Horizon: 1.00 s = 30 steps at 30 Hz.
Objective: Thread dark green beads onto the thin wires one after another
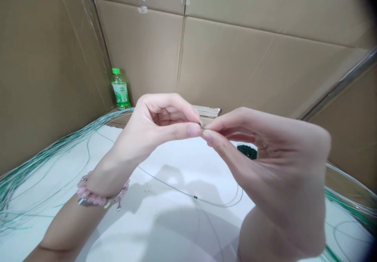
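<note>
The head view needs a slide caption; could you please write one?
Left hand and right hand pinch a tiny green piece above a white surface, a green-capped bottle standing behind.

So both hands are up mid-frame, the bare left hand [159, 124] on the left, the bare right hand [273, 164] on the right, fingertips meeting near centre around a tiny green piece [202, 127]. Below them is a flat white work surface [182, 156], with a thin dark thread [167, 182] looping across it and two small black beads [195, 197] sitting on that, lower centre. A heap of tiny dark green beads [246, 151] is partly tucked behind the right hand. Long green-and-white strands [59, 148] run down the left side, more on the right edge. Green plastic bottle [120, 91]'s upper left, against brown cardboard walls [141, 46].
</note>
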{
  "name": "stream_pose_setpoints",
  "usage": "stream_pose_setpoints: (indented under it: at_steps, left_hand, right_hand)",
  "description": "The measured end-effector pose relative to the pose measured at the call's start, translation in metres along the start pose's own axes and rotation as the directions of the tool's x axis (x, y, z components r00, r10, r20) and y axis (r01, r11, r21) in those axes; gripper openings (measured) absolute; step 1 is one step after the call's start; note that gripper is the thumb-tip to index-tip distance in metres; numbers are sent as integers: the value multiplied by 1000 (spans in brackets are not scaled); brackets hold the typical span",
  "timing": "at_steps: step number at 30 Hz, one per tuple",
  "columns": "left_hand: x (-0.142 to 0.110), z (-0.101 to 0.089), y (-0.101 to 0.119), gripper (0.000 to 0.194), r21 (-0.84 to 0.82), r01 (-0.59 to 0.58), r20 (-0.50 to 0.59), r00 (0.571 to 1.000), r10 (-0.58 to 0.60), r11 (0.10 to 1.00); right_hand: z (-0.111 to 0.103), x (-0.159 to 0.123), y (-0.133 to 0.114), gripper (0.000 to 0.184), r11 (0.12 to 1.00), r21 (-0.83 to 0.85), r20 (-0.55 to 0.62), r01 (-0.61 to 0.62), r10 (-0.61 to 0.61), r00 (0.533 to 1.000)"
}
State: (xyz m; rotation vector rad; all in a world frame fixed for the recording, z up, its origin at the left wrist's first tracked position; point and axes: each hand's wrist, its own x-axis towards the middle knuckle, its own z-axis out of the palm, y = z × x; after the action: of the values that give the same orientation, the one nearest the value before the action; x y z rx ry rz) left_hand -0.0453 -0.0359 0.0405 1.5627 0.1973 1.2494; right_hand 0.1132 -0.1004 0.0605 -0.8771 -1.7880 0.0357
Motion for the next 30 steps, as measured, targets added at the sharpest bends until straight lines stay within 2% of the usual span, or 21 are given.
stream_pose_setpoints:
  at_steps: [3,6,9,19,30]
  left_hand:
    - [1,4,-4,7,-186,32,-19,999,-37,982]
    - [0,6,-9,4,-319,71,57,997,-56,945]
    - [-1,6,-11,5,-381,95,100,993,-61,920]
    - [-1,9,-8,7,-347,110,0,993,-117,932]
    - [-1,9,-9,6,-303,92,-15,995,-101,949]
  right_hand:
    - [5,-1,1,12,996,85,-49,-14,18,999]
    - [9,-1,1,14,989,146,-95,-21,35,995]
    - [10,1,0,19,981,191,-95,-25,44,995]
    - [8,3,-1,24,979,202,-80,-1,18,997]
    - [9,1,2,23,985,169,-97,36,-20,995]
